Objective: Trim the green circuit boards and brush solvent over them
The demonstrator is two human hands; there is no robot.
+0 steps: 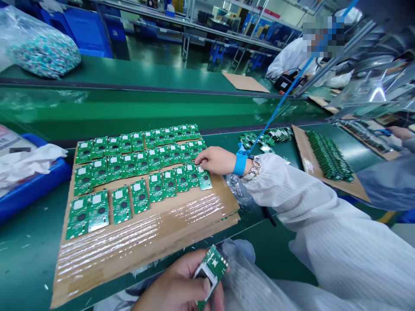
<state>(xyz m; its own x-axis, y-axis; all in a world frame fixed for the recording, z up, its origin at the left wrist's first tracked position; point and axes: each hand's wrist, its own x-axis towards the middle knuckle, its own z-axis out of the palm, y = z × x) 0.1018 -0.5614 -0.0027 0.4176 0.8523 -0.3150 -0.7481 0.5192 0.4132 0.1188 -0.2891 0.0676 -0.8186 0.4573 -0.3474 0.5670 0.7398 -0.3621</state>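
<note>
A taped cardboard sheet (142, 242) lies on the green bench with several small green circuit boards (136, 160) set out in rows on it. My right hand (215, 160), with a blue wrist strap and a watch, reaches across and touches the boards at the right end of the rows, its fingers curled on a board's edge. Low in the view, near my body, my left hand (178, 287) grips a small stack of green circuit boards (211, 270), thumb on top. A clear plastic bag (246, 276) lies under that hand.
A blue tray (32, 188) with white cloth sits at the left. More boards lie on a second cardboard (327, 162) at the right, with a loose pile (262, 138) behind my wrist. Another person in white (292, 58) works at the far right. A bag of parts (42, 52) lies at the back left.
</note>
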